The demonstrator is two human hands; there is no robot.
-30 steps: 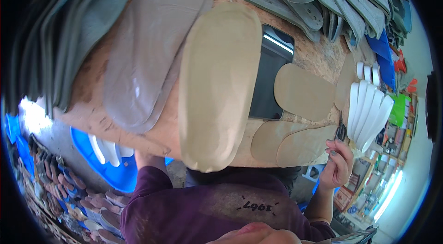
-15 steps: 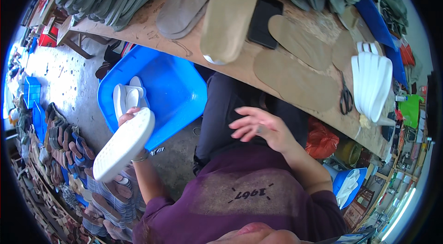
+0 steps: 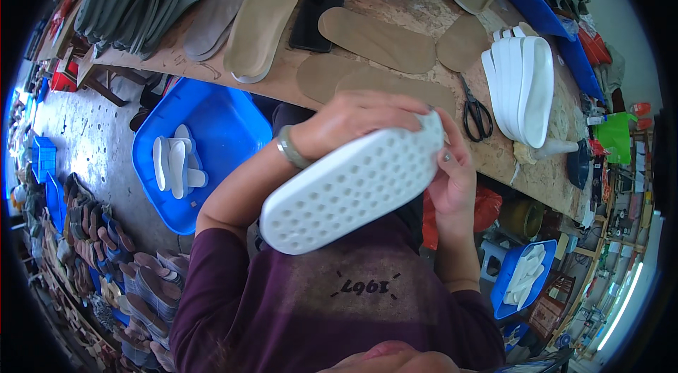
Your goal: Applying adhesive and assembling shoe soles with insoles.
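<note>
In front of my chest is a white shoe sole, tilted, its dimpled underside toward me. My left hand reaches across its upper edge, fingers closed around the right end. My right hand grips that same end, thumb against the dimpled side. Some fingers of both hands are hidden behind the sole. Beyond them on the table lie flat brown insoles and a brown-topped white sole. Black scissors rest near my right hand, beside a row of white soles.
A blue basin with several white soles sits left below the table edge. Grey-green soles are heaped at the far left, near a black phone. At lower right stand a red plastic bag and a blue crate.
My left hand has brought the white sole from beside the basin to in front of my chest. My right hand, open before, now holds its right end. The view has shifted right.
</note>
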